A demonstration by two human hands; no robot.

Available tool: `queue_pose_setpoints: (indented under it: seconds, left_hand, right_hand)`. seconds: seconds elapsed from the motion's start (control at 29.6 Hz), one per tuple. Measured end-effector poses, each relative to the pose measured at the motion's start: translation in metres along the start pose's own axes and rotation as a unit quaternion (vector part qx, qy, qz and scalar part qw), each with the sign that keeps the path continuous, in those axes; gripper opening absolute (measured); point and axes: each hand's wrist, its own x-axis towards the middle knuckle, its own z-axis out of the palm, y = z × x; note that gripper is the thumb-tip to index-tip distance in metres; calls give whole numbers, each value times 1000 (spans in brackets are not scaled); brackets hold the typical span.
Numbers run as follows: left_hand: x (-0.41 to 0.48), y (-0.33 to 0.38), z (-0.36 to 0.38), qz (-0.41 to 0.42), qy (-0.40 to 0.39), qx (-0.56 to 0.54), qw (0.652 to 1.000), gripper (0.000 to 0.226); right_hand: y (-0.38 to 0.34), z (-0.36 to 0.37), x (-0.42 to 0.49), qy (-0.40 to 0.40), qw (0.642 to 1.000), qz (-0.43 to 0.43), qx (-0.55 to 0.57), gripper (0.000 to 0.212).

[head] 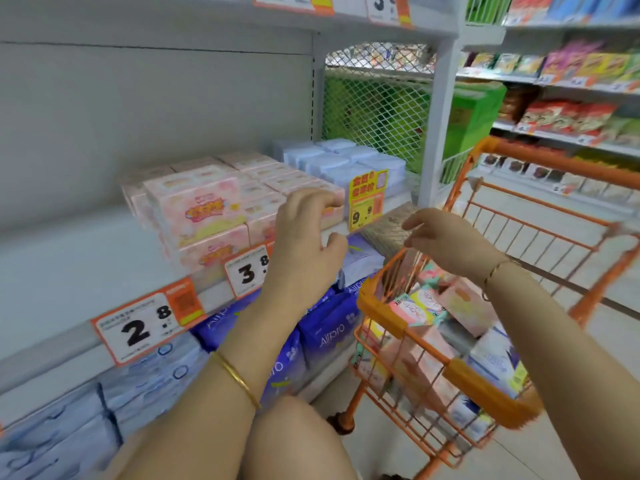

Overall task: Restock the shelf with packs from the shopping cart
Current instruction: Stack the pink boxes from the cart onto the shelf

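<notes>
Pink packs (201,209) are stacked two high on the grey shelf (62,258), with pale blue packs (346,161) behind them to the right. My left hand (308,244) hovers in front of the pink stack's right end, fingers curled and apart, holding nothing. My right hand (446,237) hangs above the front corner of the orange shopping cart (491,400), fingers loosely spread, empty. Inside the cart lie several pink, white and blue packs (464,306).
Orange price tags (145,327) line the shelf edge, and a yellow tag (367,199) sticks out by my left hand. Dark blue packs (325,327) and light blue packs (145,379) fill the shelf below. A mesh divider (374,109) ends the bay. My knee (298,441) is low in view.
</notes>
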Motion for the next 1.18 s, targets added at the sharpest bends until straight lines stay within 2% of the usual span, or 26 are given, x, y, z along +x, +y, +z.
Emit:
queue_pose_setpoints:
  seconds: [0.1, 0.2, 0.27, 0.34, 0.44, 0.51, 0.54, 0.61, 0.71, 0.84, 0.91, 0.98, 1.05, 1.11, 1.18]
  left_hand:
    - [-1, 9, 37, -11, -101, 2, 995, 49]
    - [1, 10, 58, -22, -146, 6, 989, 47]
    - [1, 8, 63, -30, -159, 10, 987, 47]
    - [2, 6, 65, -33, -156, 8, 987, 44]
    - [5, 6, 68, -34, -140, -14, 989, 36]
    - [6, 6, 70, -35, -143, -16, 989, 36]
    - [6, 7, 71, -41, -150, -17, 988, 36]
    - [5, 10, 73, -51, -160, -22, 986, 35]
    - [2, 13, 76, -50, -174, -18, 983, 35]
    - [-5, 14, 78, -40, -184, -15, 982, 32]
    - [-7, 13, 77, -42, -186, -15, 982, 29]
    - [-8, 12, 72, -45, -183, -14, 982, 28]
    - [-7, 10, 67, -50, -176, -18, 983, 30]
    - [-7, 10, 62, -58, -164, -28, 984, 32]
    - [-6, 13, 57, -74, -159, -55, 983, 31]
  right_hand:
    - [33, 3, 3, -118, 982, 63, -133, 30]
    - [51, 35, 11, -277, 932, 68, -223, 43]
    - [68, 56, 20, -309, 911, 83, -261, 49]
    - [81, 67, 27, -303, 906, 92, -280, 47]
    - [77, 47, 23, -272, 926, 86, -249, 39]
    - [71, 25, 12, -266, 945, 98, -161, 45]
    - [69, 15, 3, -300, 943, 109, -97, 48]
    - [63, 9, -20, -396, 909, 132, 13, 49]
    - [61, 24, -37, -454, 885, 98, 23, 49]
    - [57, 41, -39, -434, 894, 113, -16, 58]
    - [57, 48, -37, -399, 910, 74, -81, 62]
    - [62, 51, -34, -360, 926, 34, -111, 53]
    - [67, 43, -34, -303, 949, 46, -69, 43]
    - [66, 26, -38, -184, 977, 92, 48, 34]
    - [62, 10, -41, -69, 971, 112, 199, 20]
